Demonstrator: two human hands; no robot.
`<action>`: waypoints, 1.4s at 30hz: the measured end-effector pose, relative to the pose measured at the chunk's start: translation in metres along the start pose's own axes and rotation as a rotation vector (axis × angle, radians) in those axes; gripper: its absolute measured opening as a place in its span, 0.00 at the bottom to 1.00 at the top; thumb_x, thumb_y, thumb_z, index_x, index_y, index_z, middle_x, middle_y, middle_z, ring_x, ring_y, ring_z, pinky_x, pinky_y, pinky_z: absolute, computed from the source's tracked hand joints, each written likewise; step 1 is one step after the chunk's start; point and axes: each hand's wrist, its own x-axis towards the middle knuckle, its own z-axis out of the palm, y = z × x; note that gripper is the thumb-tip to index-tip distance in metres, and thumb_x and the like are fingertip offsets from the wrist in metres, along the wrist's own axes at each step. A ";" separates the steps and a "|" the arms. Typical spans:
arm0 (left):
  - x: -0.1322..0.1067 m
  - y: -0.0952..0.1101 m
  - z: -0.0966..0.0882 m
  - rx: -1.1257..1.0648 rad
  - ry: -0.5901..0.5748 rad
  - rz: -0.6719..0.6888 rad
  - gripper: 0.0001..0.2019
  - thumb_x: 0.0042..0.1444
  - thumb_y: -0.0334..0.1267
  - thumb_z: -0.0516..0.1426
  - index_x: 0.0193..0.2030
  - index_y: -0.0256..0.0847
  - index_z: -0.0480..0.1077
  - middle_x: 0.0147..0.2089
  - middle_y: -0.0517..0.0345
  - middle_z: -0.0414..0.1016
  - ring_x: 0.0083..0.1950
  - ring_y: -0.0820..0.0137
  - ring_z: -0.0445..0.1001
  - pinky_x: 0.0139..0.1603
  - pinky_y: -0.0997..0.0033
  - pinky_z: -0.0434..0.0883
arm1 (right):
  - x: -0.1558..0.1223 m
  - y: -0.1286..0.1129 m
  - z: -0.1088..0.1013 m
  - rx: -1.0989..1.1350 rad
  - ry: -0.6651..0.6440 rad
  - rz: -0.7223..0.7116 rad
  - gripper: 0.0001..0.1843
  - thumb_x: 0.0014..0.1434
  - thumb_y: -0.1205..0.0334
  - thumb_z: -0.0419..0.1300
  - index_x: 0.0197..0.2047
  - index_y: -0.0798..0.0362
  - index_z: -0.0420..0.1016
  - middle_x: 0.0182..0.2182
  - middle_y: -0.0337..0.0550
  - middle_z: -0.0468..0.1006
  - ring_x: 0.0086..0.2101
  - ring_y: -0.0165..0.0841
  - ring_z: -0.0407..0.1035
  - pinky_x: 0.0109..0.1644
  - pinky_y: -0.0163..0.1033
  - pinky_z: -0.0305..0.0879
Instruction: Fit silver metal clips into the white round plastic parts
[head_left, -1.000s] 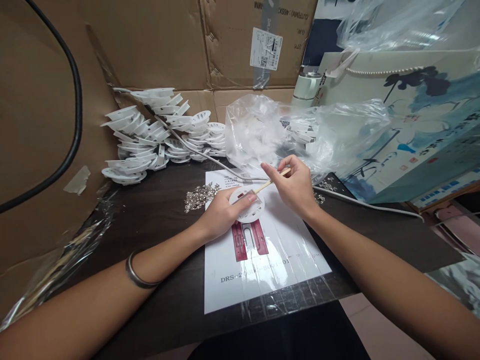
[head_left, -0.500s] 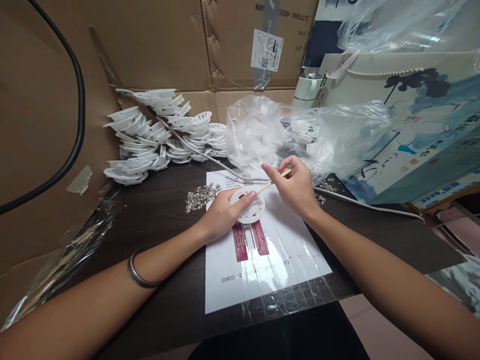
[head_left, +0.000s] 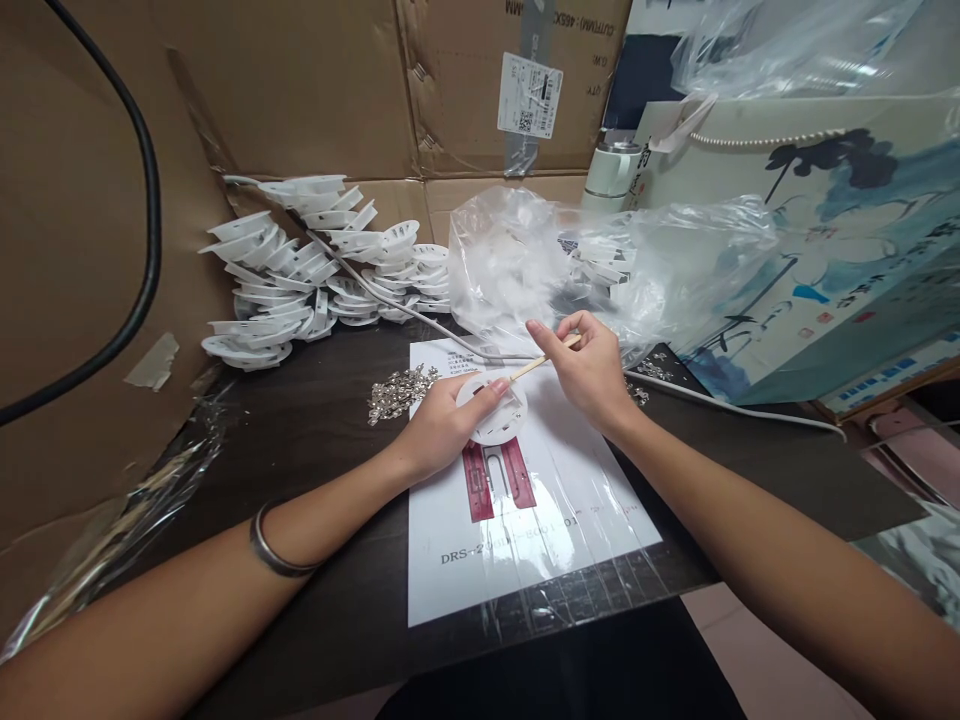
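Observation:
My left hand [head_left: 448, 420] grips a round white plastic part [head_left: 501, 422] above the printed sheet, its thumb lying across the top face. Slots and small recesses show on that face. Between the thumb and fingers of my right hand [head_left: 586, 362] is a thin wooden stick [head_left: 534, 366], slanting down to the left. Its tip reaches the upper edge of the white part beside my left thumb; whether it touches is too small to tell. A pile of small shiny metal pieces [head_left: 401, 393] lies just left of my left hand.
Stacked white round parts [head_left: 281, 285] stand at the back left. Behind my hands lies a clear plastic bag [head_left: 510, 265]. A grey cable [head_left: 397, 305] crosses the table. More metal pieces [head_left: 654, 366] lie right of my right hand. A paper bag [head_left: 810, 240] stands at the right.
Both hands keep their holds on the white part and the stick, almost in place. The whole view has shifted very slightly.

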 end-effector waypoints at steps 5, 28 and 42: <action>0.000 0.000 -0.001 -0.015 -0.003 0.016 0.17 0.59 0.49 0.56 0.32 0.36 0.71 0.29 0.60 0.72 0.30 0.78 0.66 0.34 0.76 0.65 | -0.003 0.000 0.001 0.023 -0.046 0.027 0.23 0.50 0.47 0.67 0.27 0.51 0.58 0.13 0.26 0.54 0.16 0.19 0.45 0.21 0.33 0.41; -0.001 0.001 0.002 0.102 0.037 0.001 0.14 0.56 0.48 0.59 0.31 0.37 0.71 0.30 0.59 0.73 0.31 0.76 0.68 0.37 0.74 0.68 | -0.002 -0.001 0.002 -0.014 -0.024 -0.034 0.25 0.47 0.44 0.68 0.27 0.51 0.58 0.16 0.29 0.56 0.19 0.22 0.48 0.24 0.34 0.44; -0.001 0.001 0.002 0.091 0.024 0.004 0.15 0.56 0.47 0.59 0.29 0.37 0.69 0.28 0.60 0.70 0.29 0.76 0.66 0.35 0.75 0.67 | -0.005 -0.002 0.002 0.023 -0.063 0.002 0.25 0.48 0.44 0.68 0.26 0.51 0.59 0.14 0.27 0.53 0.17 0.20 0.45 0.23 0.33 0.43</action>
